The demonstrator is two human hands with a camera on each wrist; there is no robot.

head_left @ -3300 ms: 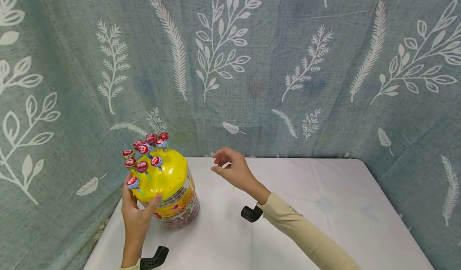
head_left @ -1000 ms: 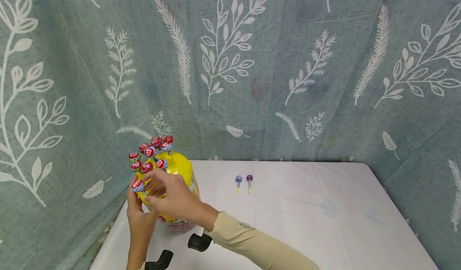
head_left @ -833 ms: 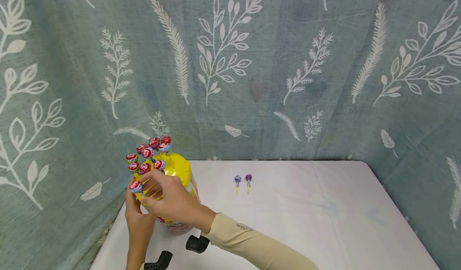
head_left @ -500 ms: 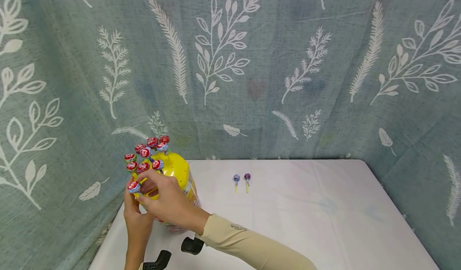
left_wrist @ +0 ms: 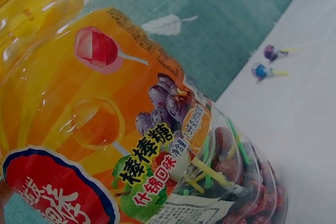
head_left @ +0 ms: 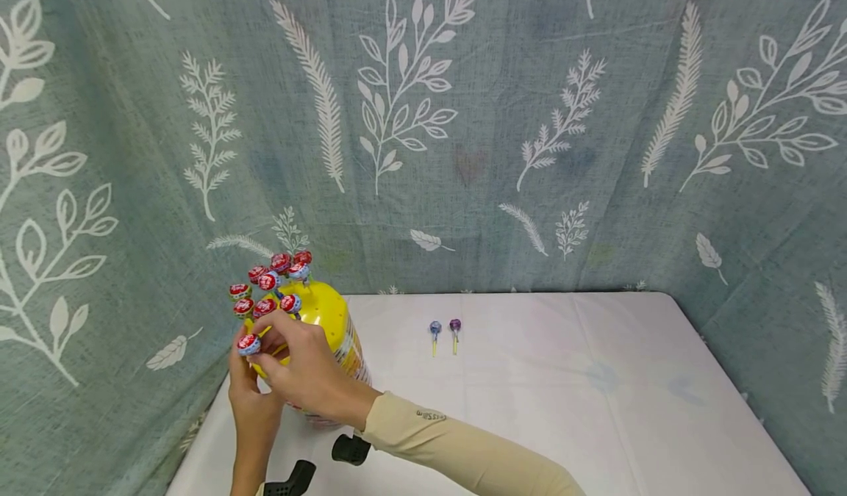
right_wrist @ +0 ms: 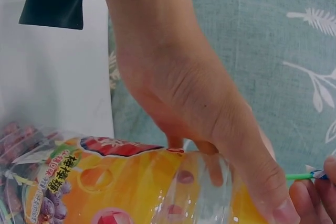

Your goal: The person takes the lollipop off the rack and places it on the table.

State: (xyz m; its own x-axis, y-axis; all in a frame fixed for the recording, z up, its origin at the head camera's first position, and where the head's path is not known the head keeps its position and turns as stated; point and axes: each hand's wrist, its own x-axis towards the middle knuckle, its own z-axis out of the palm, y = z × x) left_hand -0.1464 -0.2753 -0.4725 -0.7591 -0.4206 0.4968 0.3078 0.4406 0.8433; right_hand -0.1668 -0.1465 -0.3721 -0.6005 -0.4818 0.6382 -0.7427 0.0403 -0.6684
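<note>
A big clear plastic lollipop jar [left_wrist: 220,145] with a yellow lid [head_left: 324,305] leans at the table's left side in the head view. My left hand [head_left: 254,408] grips it near the lid, thumb and fingers on opposite sides. At the lid's near left edge, my right hand [head_left: 307,364] pinches a lollipop [head_left: 248,344] with a red and light-blue wrapper. Its green stick [right_wrist: 299,176] shows in the right wrist view, running toward the lid; its end is hidden behind my left thumb. Several more lollipops [head_left: 269,281] stand upright in the lid, behind my right fingers.
Two loose lollipops, one blue [head_left: 434,328] and one purple [head_left: 455,325], lie side by side on the white tablecloth [head_left: 562,393], right of the jar. A patterned green curtain [head_left: 490,128] hangs behind and beside the table.
My right hand has come from over the loose lollipops to the lid and taken hold of the near-left lollipop, which has shifted slightly. My left hand has stayed on the jar.
</note>
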